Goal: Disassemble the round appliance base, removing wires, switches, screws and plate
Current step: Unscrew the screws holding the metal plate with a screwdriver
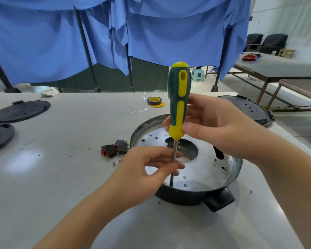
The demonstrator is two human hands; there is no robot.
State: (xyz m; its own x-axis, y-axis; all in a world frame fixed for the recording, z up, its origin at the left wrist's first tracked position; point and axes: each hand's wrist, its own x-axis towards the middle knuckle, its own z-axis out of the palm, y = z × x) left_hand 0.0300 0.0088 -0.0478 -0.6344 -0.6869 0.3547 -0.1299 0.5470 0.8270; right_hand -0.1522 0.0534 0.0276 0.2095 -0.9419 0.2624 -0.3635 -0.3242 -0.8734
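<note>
Head view: the round appliance base sits on the white tabletop, right of centre, open side up, with its shiny metal plate showing inside the dark rim. A screwdriver with a green and yellow handle stands upright over the base, its tip down at the near edge of the plate. Right hand grips the lower handle, thumb and fingers curled round it, directly above the plate. Left hand pinches the steel shaft between thumb and fingertips, at the base's left rim. Both hands thus clamped on the one tool, one above the other.

Just left of the base: black and red switches in a small heap, loose screws beside them. Behind: roll of yellow tape. Far left, two black round covers; a third at the right behind the right hand. Blue cloth hangs behind the tabletop.
</note>
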